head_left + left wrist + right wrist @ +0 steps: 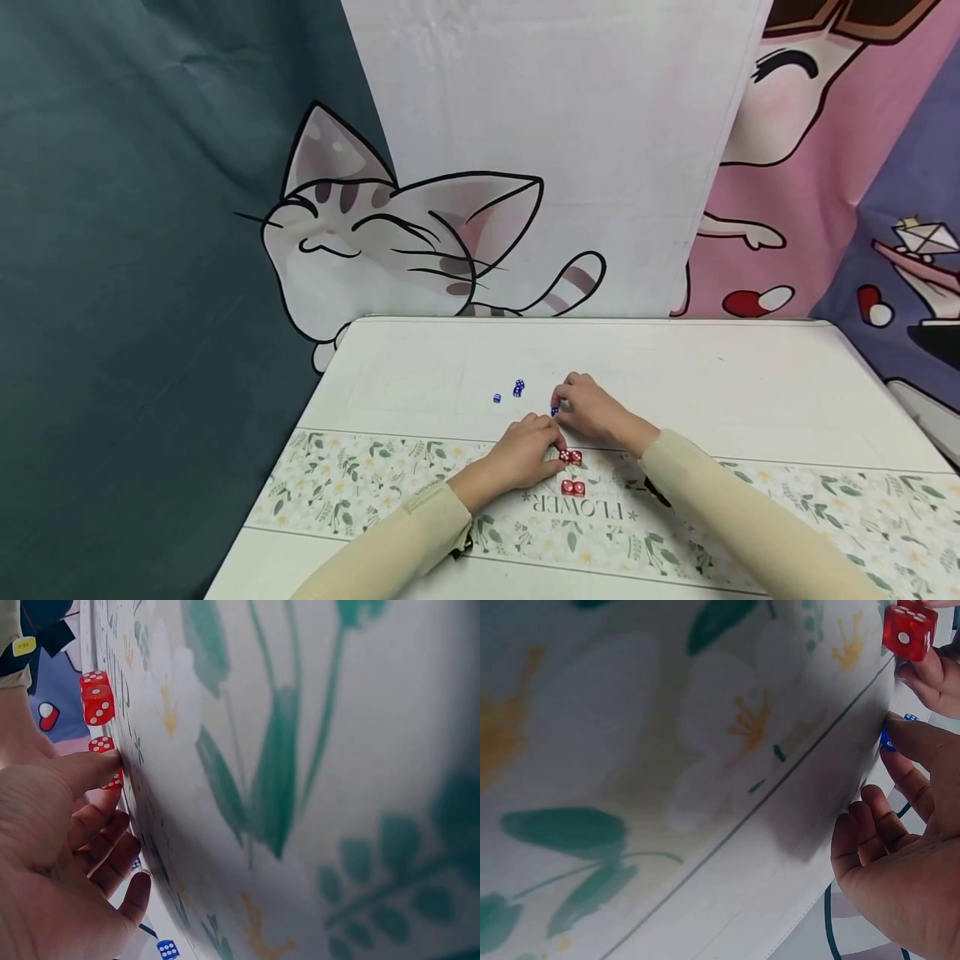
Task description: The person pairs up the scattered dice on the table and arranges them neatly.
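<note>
My left hand [527, 450] pinches one of a pair of red dice [576, 457] by thumb and index finger, on the flowered band. In the left wrist view the thumb partly covers that pair. Nearer me lie two more red dice [573, 488], side by side. Just beyond, my right hand [592, 408] pinches a blue die [555, 412] between thumb and index finger, at the table surface. The right wrist view shows only part of this blue die [887, 741], behind the thumb. Left of it lie a lone blue die [497, 398] and two blue dice [518, 388] touching.
The white table [405, 358] carries a cloth band with flowers and the word FLOWER [577, 507]. Behind its far edge hangs a backdrop with a cartoon cat [330, 275]. A dark green curtain [135, 333] hangs at the left.
</note>
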The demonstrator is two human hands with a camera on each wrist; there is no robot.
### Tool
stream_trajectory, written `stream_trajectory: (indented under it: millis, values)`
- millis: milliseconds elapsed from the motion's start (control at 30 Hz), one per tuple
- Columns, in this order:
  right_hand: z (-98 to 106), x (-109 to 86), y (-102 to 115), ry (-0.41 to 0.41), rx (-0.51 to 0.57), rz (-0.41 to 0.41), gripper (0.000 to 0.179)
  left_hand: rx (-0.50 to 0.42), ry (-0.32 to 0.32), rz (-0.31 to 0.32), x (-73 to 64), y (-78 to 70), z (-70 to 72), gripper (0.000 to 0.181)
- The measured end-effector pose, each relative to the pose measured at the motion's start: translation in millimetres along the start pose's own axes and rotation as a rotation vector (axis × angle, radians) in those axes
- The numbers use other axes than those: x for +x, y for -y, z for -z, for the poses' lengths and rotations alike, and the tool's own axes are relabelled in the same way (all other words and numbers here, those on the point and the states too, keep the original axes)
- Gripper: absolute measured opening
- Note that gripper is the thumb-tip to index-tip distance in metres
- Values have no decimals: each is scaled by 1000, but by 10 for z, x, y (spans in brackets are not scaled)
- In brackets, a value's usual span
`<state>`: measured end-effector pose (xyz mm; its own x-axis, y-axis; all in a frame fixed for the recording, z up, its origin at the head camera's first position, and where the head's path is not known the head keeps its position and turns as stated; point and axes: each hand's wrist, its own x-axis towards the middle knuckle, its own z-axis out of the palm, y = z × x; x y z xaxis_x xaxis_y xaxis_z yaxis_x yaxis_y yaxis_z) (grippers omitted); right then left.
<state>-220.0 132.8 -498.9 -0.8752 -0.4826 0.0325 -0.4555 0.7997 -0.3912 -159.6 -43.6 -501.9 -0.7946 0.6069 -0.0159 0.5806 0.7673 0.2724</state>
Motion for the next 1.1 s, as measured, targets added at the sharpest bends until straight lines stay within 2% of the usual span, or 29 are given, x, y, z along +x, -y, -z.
stream_trajectory:
  millis: [333,600,1100]
  values:
    - [15,-113,-16,2,2,-18,8,10,-9,-9,-15,-5,1,18]
    - [10,-200,-35,-21,20,13,9,-2,-4,-2,-20,-5,4,18]
    - [47,-407,-68,-19,10,19,12,2,-2,-1,-3,-1,-11,16]
